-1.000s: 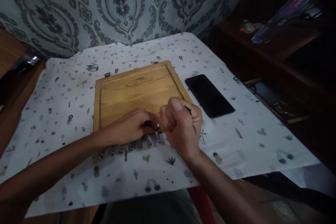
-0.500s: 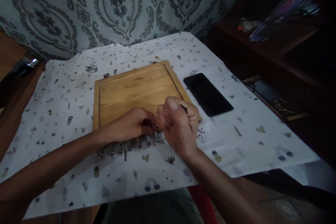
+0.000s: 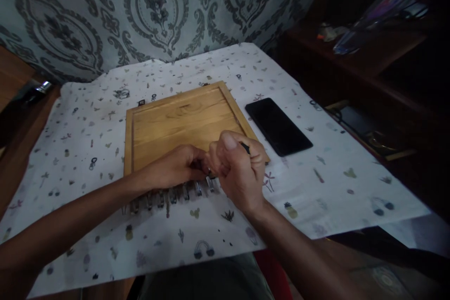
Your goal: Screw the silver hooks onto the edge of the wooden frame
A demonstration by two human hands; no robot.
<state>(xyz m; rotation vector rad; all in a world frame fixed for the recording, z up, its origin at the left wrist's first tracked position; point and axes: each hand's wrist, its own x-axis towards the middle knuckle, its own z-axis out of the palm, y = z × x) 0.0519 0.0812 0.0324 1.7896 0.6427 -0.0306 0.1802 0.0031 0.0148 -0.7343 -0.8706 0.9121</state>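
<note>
A wooden board with a groove near its rim lies on the table. Several small shiny metal pieces stand in a row at its near edge, partly under my left forearm. My left hand rests over the front part of the board, fingers bent in a pinch by the right fist; what they hold is hidden. My right hand is closed in a fist, thumb on top, at the board's near right corner. A short black end of some object shows between its fingers; the rest is covered.
A black phone lies right of the board on the white patterned tablecloth. Behind the table is a patterned curtain or wall covering. Dark wooden furniture with a clear plastic item stands at the right.
Both hands keep nearly the same place and grip. The view has shifted very slightly; the board and phone lie as before.
</note>
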